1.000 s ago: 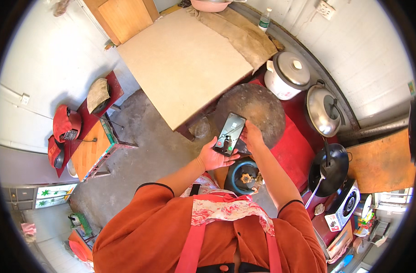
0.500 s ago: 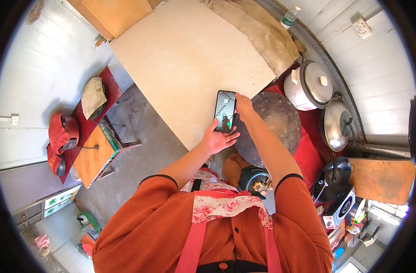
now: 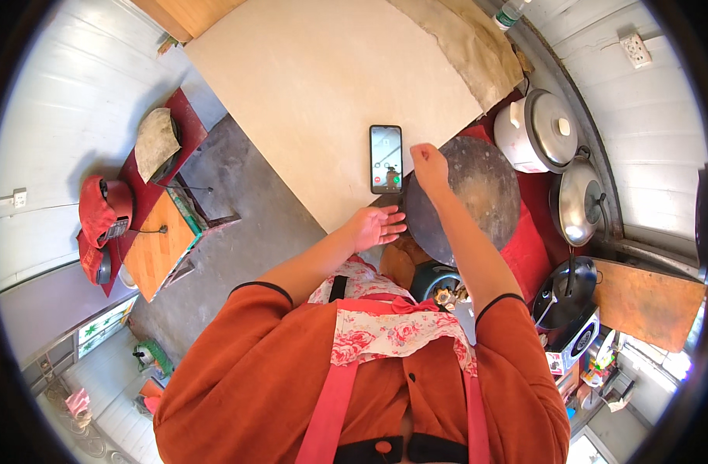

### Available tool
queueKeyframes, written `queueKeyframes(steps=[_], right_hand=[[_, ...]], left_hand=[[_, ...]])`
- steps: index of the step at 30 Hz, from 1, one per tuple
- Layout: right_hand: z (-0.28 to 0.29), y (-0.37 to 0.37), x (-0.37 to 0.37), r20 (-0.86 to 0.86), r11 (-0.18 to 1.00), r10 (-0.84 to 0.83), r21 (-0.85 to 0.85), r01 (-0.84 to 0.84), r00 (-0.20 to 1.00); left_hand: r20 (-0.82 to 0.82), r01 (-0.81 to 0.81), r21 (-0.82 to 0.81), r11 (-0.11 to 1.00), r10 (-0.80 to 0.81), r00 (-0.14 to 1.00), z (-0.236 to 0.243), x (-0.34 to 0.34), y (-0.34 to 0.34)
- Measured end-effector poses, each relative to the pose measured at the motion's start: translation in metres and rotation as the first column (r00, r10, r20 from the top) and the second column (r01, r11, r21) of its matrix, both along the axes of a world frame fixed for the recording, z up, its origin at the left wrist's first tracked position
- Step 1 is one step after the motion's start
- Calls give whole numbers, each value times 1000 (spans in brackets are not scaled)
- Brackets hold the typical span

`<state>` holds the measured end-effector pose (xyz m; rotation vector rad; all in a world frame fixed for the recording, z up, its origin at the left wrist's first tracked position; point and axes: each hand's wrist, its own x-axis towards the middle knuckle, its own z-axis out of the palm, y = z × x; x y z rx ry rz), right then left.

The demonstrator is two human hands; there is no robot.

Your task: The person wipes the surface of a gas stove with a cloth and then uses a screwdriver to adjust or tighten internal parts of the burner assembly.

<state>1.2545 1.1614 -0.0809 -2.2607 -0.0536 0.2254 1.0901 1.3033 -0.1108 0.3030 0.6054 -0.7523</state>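
Observation:
The black phone (image 3: 386, 158) lies screen up on the large pale tabletop (image 3: 292, 93), near its lower right edge. My left hand (image 3: 373, 226) is just below the phone, fingers apart and holding nothing. Close to the phone's right side, my right hand (image 3: 429, 166) has its fingers curled closed; whether anything is inside them is hidden. Under my right forearm is a dark round board (image 3: 485, 201), with a gas cylinder (image 3: 433, 280) partly showing below it.
Along the right stand a white rice cooker (image 3: 538, 131), a lidded steel pan (image 3: 577, 205), a black wok (image 3: 563, 301), a stove (image 3: 578, 344) and a wooden board (image 3: 648, 305). On the left, red appliances (image 3: 99, 209) sit beside a small wooden table (image 3: 157, 255). A bottle (image 3: 510, 11) is at top right.
The phone has moved from between my hands up onto the tabletop. Both hands have let go of it; the left has drawn back, the right has curled closed beside it.

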Motion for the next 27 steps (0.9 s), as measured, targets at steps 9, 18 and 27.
queueKeyframes(steps=[9, 18, 27], right_hand=[[-32, -10, -61, -425, 938, -154, 221, 268, 892], [-38, 4, -58, -393, 944, -191, 177, 278, 899], [-33, 4, -71, -290, 905, -263, 257, 340, 920]], left_hand=[[-130, 35, 53, 998, -27, 991, -17, -86, 27], [-116, 9, 199, 980, 15, 993, -10, -102, 41], [-41, 20, 551, 834, 3, 999, 2, -164, 44]])
